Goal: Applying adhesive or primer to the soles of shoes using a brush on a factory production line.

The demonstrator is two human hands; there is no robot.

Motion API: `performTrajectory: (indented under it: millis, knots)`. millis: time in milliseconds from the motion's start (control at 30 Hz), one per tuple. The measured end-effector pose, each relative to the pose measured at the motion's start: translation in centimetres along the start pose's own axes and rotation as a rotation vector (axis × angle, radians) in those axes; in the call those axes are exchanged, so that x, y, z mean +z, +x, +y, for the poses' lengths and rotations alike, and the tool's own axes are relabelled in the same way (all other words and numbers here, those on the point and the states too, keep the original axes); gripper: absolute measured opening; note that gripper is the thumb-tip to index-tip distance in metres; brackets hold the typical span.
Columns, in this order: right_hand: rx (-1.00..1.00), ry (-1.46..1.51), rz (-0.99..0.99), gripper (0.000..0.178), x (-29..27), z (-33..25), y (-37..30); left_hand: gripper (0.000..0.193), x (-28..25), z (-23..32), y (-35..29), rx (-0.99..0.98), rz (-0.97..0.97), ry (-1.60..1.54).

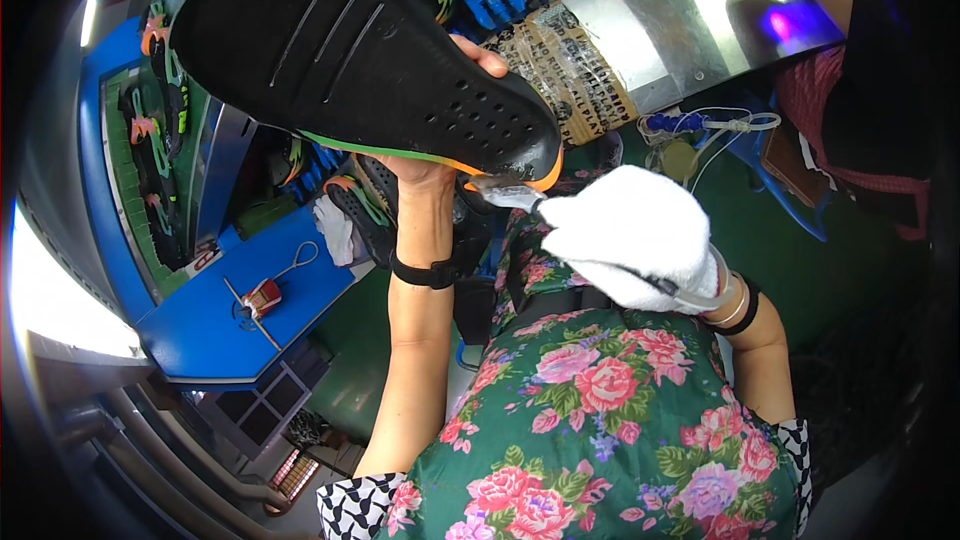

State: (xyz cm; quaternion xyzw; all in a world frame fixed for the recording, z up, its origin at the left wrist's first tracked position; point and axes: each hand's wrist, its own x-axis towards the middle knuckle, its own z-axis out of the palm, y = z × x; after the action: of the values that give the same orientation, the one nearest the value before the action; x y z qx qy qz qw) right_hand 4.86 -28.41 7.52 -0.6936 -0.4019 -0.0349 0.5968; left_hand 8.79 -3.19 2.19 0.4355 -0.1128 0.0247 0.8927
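Now black sole point(330, 50) across left grip point(418, 169), clasped; right grip point(632, 237) closed round brush point(510, 196) at heel point(532, 152).

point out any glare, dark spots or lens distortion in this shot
In the head view, glare bleaches the far left edge and streaks the metal strip, with a purple spot toward its right end; the white glove looks nearly washed out; the black sole shines at its right end; the fisheye rim falls into black, darkest at lower right.
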Motion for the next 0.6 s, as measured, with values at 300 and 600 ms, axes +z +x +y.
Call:
performTrajectory:
  millis: [300,600]
  knots:
    - [0.093,-0.059,0.104,0.026,0.1,-1.1,0.9,0.126,-0.7,-0.9,-0.3,-0.060,0.077,-0.099]
    - [0.080,0.094,0.079,0.025,0.3,-1.1,0.8,0.129,1.0,-0.9,0.1,-0.068,0.085,-0.240]
